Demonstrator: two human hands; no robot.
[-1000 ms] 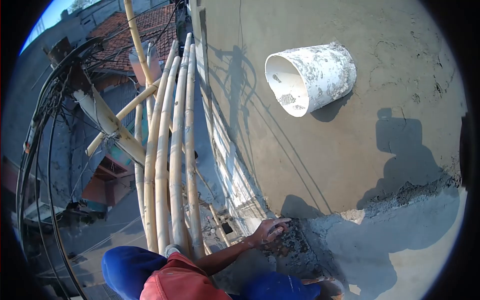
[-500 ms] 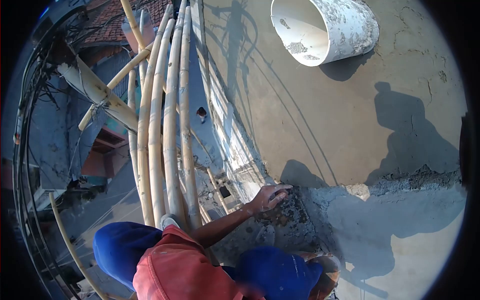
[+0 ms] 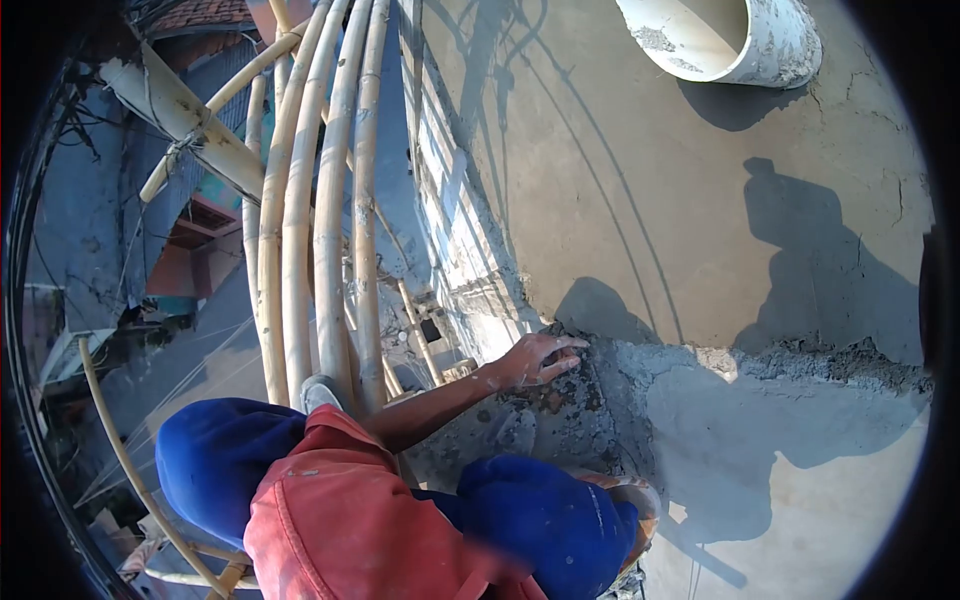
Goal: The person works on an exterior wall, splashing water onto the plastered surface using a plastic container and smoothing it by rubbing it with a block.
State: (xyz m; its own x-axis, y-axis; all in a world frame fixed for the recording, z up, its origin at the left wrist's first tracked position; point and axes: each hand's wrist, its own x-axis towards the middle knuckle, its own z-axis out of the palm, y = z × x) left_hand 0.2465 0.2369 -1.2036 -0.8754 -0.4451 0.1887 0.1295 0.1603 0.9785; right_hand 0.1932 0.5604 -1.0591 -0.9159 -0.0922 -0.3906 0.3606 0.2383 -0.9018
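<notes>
My left hand (image 3: 543, 361) reaches out from a red sleeve (image 3: 345, 430). Its fingers are apart and slightly bent, over the rough mortar (image 3: 600, 395) at the corner of a ledge, and nothing shows in them. My right hand is out of view. Beyond the left hand rises a smooth grey-brown plastered surface (image 3: 620, 230). A white cylinder (image 3: 785, 45), open at one end and spattered with mortar, sticks out from it at the top right. Blue-clad knees (image 3: 545, 525) lie on both sides of the red shirt.
Long bamboo poles (image 3: 330, 220) run upward at the left, with a shoe (image 3: 320, 393) against their lower part. A thick pole (image 3: 185, 120) with cables crosses farther left, above a deep drop to buildings. A rounded container rim (image 3: 645, 495) shows beside the right knee.
The view has tilted downward, so the cylinder now sits higher and farther right, partly cut off. My left hand stays at the same corner, its fingers slightly more spread.
</notes>
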